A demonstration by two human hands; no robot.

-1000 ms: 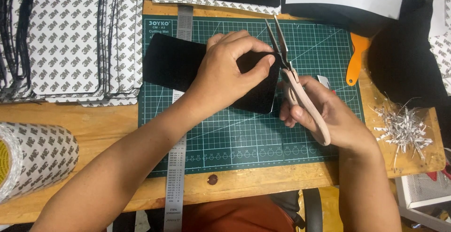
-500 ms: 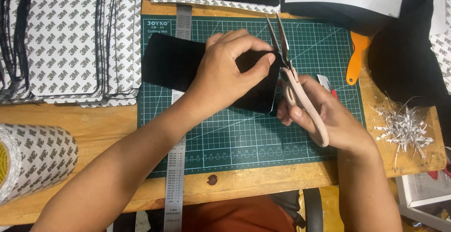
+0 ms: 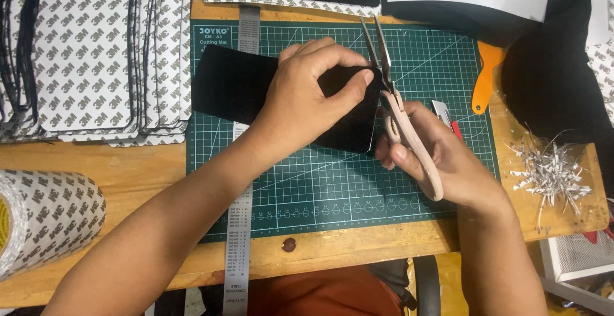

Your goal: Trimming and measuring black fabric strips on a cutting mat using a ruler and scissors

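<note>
A black rectangular sheet [image 3: 233,86] lies on a green cutting mat [image 3: 332,181]. My left hand [image 3: 307,95] presses on the sheet's right part, fingertips at its right edge. My right hand [image 3: 441,156] grips scissors [image 3: 396,105] with pale pink handles. The blades point away from me and stand slightly apart at the sheet's upper right corner.
Stacks of patterned backing sheets [image 3: 83,54] lie at the left, a patterned tape roll [image 3: 45,220] at the front left. A metal ruler [image 3: 238,252] runs along the mat's left side. An orange-handled tool [image 3: 484,76], a small cutter [image 3: 446,116] and white paper trimmings [image 3: 553,169] sit at the right.
The scissors and my right hand have shifted slightly toward the sheet's corner. My left hand stays on the sheet.
</note>
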